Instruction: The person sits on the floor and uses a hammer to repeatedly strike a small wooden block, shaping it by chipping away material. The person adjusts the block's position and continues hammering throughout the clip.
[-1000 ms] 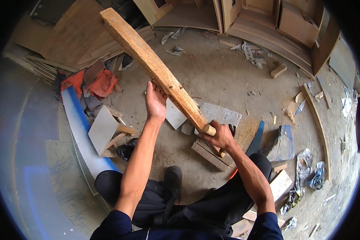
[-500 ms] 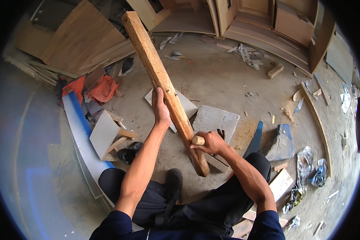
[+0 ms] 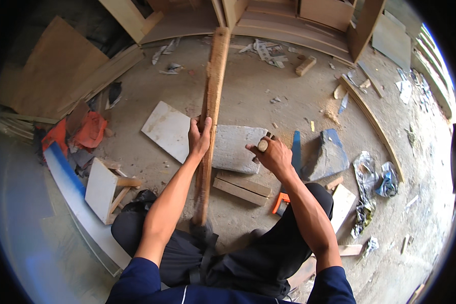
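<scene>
My left hand [image 3: 199, 141] is wrapped round the middle of a long, rough wooden beam [image 3: 217, 76]. The beam stands on a slant before me, its far end toward the cabinets and its lower end by my shoe. In my right hand [image 3: 277, 156], to the right of the beam and apart from it, is a hammer [image 3: 262, 145]. Its round wooden handle end points up at me, and dark prongs show past my fingers; the rest is hidden by the hand. Below the hands lie a pale worn slab [image 3: 238, 147], a white board [image 3: 166, 129] and short wood blocks [image 3: 240, 191].
A handsaw with blue blade [image 3: 296, 152] and orange handle lies by my right knee, beside a grey-blue stone block [image 3: 329, 157]. Unfinished wooden cabinets [image 3: 289, 30] line the far side. A white wooden piece [image 3: 99, 187], orange cloth [image 3: 88, 130] and crumpled plastic [image 3: 365, 175] lie about.
The beam has swung more upright, its far end moving right. My right hand, with the hammer, has come away from the beam to the right and farther off. The view has shifted right.
</scene>
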